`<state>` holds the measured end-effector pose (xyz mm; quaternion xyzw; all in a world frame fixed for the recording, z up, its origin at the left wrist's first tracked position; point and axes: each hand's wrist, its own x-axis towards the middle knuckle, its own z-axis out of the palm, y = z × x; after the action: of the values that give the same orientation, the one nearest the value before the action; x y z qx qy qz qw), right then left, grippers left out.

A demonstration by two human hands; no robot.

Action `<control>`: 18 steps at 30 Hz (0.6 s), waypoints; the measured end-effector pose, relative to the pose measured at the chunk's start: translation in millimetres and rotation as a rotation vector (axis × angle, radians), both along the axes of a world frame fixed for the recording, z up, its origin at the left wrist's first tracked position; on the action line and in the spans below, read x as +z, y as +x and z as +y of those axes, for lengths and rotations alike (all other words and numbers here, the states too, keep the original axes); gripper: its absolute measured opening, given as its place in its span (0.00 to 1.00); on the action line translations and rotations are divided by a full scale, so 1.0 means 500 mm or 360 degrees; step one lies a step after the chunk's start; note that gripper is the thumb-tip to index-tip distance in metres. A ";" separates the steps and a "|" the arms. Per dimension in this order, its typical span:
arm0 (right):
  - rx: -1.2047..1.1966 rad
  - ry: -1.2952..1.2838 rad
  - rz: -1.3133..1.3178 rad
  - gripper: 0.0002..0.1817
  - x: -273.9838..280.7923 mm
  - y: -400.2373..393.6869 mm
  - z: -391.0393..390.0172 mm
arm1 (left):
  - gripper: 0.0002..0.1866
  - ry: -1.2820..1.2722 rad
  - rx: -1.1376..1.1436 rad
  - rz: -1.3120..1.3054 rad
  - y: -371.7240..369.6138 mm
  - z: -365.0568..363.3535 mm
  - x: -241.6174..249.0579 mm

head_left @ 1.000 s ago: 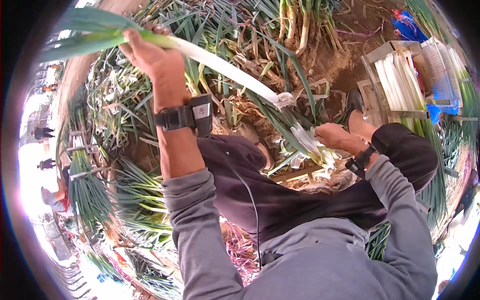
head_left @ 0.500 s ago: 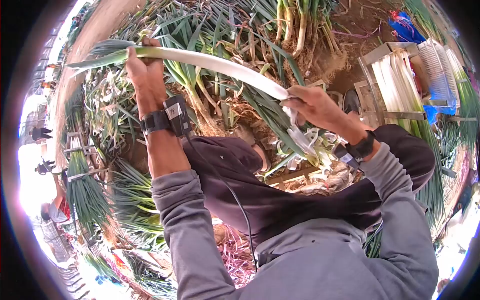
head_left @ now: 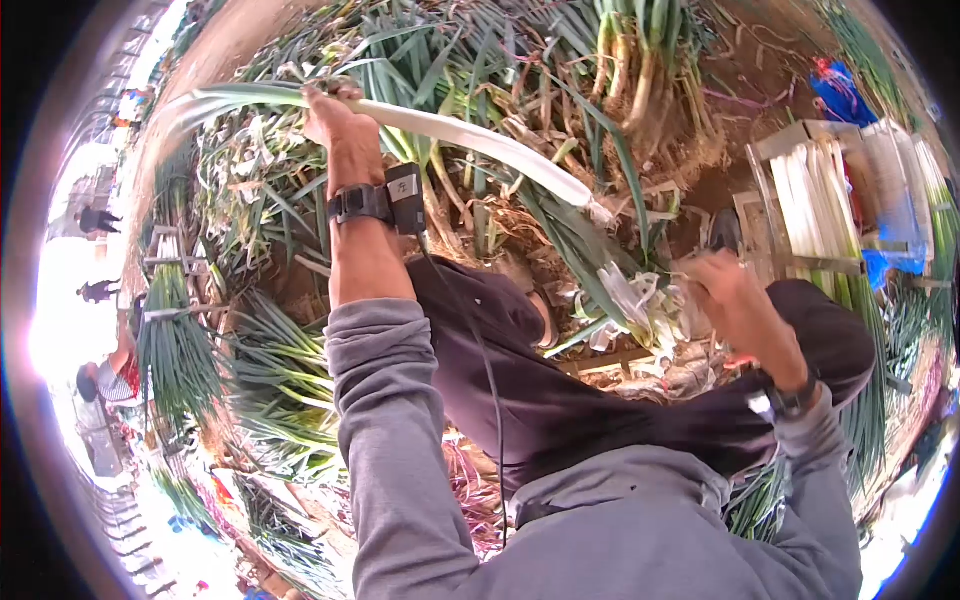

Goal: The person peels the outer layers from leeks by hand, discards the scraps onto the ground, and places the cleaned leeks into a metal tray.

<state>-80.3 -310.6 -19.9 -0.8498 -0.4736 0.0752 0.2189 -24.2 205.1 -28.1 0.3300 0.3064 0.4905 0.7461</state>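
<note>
Leek pile (head_left: 470, 70) fills the ground ahead: green tops, muddy roots, loose trimmings. Bundled leeks (head_left: 175, 350) lie at the left. Metal rack (head_left: 790, 200) at the right holds cleaned white stalks (head_left: 815, 195), side by side; a blue item sits just beyond it. Dark trousers (head_left: 560, 400) cover the lap, with a heap of peeled skins (head_left: 640, 300) just past the knee.

One leek (head_left: 480, 140) is raised over the pile, running from green leaves at upper left to white root end at the right, tilted down toward the right. Left hand (head_left: 340, 120) is clamped around it near the green end, wrist strap with small black unit below. Right hand (head_left: 725, 290) is off the leek, low beside the skins, blurred; can't tell whether the fingers are closed or spread. Hands are well apart.
</note>
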 end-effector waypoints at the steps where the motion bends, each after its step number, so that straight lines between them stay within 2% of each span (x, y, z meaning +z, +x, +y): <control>1: -0.0167 0.0040 0.0114 0.11 0.002 0.005 0.015 | 0.16 -0.0017 0.0027 -0.0024 0.002 -0.028 0.017; 3: -0.0205 0.0194 -0.0013 0.11 0.010 0.024 0.056 | 0.17 -0.0022 0.0058 -0.0005 0.010 -0.052 0.035; 4: -0.0209 0.0344 -0.0110 0.11 0.015 0.034 0.080 | 0.22 0.0122 0.0024 0.0046 0.015 -0.054 0.042; 6: -0.0226 0.0458 0.0075 0.12 0.027 0.048 0.144 | 0.24 0.0024 -0.0013 -0.0058 0.020 -0.078 0.058; 8: -0.0259 0.0804 -0.0193 0.13 0.026 0.068 0.238 | 0.24 -0.0007 -0.0011 -0.0101 0.022 -0.127 0.094; 10: -0.0200 0.0844 -0.0249 0.14 0.023 0.089 0.308 | 0.23 -0.0039 -0.0015 -0.0145 0.028 -0.155 0.107; 12: -0.0121 0.0862 -0.0285 0.14 0.008 0.111 0.333 | 0.21 0.0001 -0.0187 -0.0288 0.019 -0.170 0.102; 14: -0.0292 0.0603 -0.0252 0.14 -0.012 0.126 0.349 | 0.19 -0.0006 -0.0231 -0.0278 0.005 -0.172 0.102; 16: -0.0271 0.0620 -0.0157 0.14 -0.023 0.142 0.349 | 0.15 0.0092 -0.0445 -0.0347 -0.002 -0.165 0.093; 18: -0.0111 0.0657 0.0089 0.15 -0.025 0.157 0.342 | 0.14 0.0080 -0.0501 -0.0441 -0.006 -0.165 0.086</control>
<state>-1.6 -139.4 -32.3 -0.8004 -0.4430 -0.0075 0.4038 -27.4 122.4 15.2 0.3218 0.1333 0.4159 0.8401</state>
